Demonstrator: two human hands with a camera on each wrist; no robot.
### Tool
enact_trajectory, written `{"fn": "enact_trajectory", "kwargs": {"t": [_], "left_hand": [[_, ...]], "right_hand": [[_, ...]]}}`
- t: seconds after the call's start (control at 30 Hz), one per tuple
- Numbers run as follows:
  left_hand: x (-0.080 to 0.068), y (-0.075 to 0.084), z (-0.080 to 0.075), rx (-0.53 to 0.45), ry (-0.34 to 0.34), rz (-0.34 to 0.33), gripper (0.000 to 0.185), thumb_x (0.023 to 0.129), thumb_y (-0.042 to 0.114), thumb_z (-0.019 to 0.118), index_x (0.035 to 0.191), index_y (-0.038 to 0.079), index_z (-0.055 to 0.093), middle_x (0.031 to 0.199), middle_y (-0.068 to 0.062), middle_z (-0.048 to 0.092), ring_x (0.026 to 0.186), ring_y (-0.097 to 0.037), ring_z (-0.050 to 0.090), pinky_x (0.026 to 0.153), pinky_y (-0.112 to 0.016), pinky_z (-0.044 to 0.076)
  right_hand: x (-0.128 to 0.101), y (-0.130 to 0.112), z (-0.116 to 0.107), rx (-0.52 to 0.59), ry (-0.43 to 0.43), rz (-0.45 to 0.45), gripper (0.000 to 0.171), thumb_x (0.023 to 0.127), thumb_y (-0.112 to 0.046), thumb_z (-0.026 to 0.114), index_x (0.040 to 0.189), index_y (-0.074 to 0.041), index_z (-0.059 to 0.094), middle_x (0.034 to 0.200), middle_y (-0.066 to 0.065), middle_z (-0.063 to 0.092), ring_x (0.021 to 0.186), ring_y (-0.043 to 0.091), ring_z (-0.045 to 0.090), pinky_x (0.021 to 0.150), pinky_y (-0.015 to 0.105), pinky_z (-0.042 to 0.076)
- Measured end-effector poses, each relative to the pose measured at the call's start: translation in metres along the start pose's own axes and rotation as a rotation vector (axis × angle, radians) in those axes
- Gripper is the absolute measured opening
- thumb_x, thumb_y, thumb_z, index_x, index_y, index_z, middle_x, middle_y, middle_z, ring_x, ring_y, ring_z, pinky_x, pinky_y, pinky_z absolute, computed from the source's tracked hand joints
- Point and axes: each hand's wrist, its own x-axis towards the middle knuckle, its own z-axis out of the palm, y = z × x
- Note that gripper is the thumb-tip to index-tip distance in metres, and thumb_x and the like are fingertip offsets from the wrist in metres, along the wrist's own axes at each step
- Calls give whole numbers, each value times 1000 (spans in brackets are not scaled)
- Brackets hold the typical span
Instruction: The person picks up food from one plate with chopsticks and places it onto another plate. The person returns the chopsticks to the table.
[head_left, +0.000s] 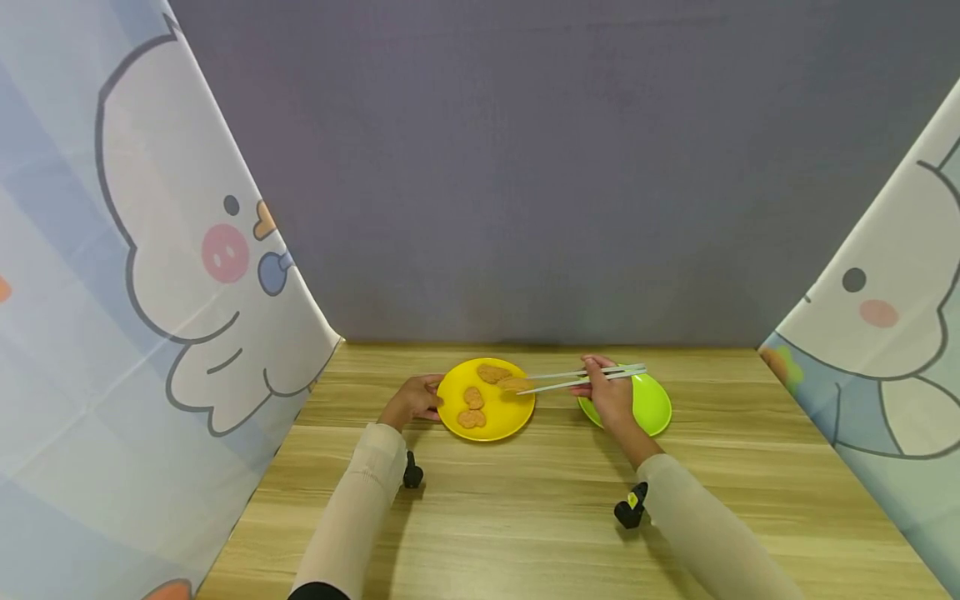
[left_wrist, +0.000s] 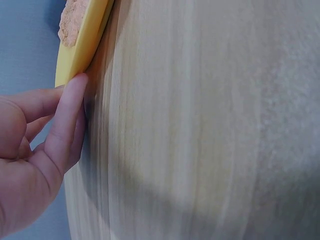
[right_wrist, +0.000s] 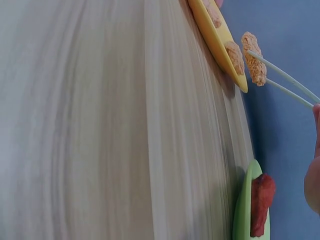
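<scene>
- Chopsticks (head_left: pixel 592 379) sit pinched in the fingers of the right hand (head_left: pixel 611 396), tips closed on a breaded nugget (right_wrist: pixel 254 65) lifted just above the yellow plate's (head_left: pixel 517 412) right rim.
- Left hand (head_left: pixel 412 400) rests at that plate's left edge, fingers together and nearly straight, fingertips (left_wrist: pixel 75 87) touching the rim.
- Three more nuggets (head_left: pixel 472 398) lie on the yellow plate.
- Green plate (head_left: pixel 652 404) stands just right of it on the wooden table (head_left: pixel 525 500), holding a red piece (right_wrist: pixel 261 202).

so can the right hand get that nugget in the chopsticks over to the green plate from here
Probably yes. The right hand holds the chopsticks with a nugget lifted clear of the yellow plate, and the green plate lies right beside it with nothing between.
</scene>
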Motion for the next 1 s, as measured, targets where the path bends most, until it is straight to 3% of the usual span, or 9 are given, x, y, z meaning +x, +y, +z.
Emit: {"fn": "enact_trajectory", "kwargs": {"t": [0.23, 0.4, 0.53, 0.63, 0.83, 1.0], "left_hand": [[0, 0, -1, -3, -6, 6, 66, 94, -10, 64, 153, 13, 48, 129, -23, 57, 94, -25, 72, 68, -33, 66], [0, -1, 0, -9, -7, 8, 67, 93, -11, 64, 154, 13, 48, 129, -23, 58, 91, -23, 72, 68, -33, 66], [-1, -1, 0, -14, -5, 10, 67, 93, -11, 64, 153, 12, 48, 128, -23, 58, 92, -24, 72, 68, -33, 66], [-1, 0, 0, -15, -5, 9, 67, 92, -12, 65, 153, 12, 49, 127, -22, 58, 92, -24, 72, 68, -34, 66], [-1, 0, 0, -18, -9, 9, 67, 92, -12, 65, 152, 12, 49, 127, -22, 58, 88, -21, 72, 67, -33, 66], [-1, 0, 0, -16, -7, 10, 67, 92, -12, 65, 152, 12, 50, 126, -22, 58, 86, -21, 72, 67, -33, 66]], "right_hand": [[4, -5, -18, -3, 23, 44, 43, 105, -24, 59, 128, 12, 58, 74, -3, 73, 53, 9, 71, 53, 26, 62], [2, -17, -30, 8, 3, 94, 44, 105, -23, 56, 134, 10, 57, 74, -10, 72, 57, 10, 73, 62, 34, 65], [0, -25, -37, 21, 30, 102, 21, 105, -18, 55, 116, -8, 70, 77, -10, 72, 57, 12, 73, 61, 35, 65], [5, -20, -42, 66, 71, 68, 16, 105, -15, 57, 102, -19, 72, 76, -7, 71, 54, 13, 71, 55, 30, 63], [10, -16, -51, 99, 101, -10, 23, 103, -15, 60, 113, 5, 66, 75, -2, 71, 53, 14, 72, 52, 26, 62], [11, -18, -62, 80, 109, -15, 13, 103, -16, 60, 104, -9, 71, 77, -2, 71, 54, 12, 72, 53, 25, 62]]}}
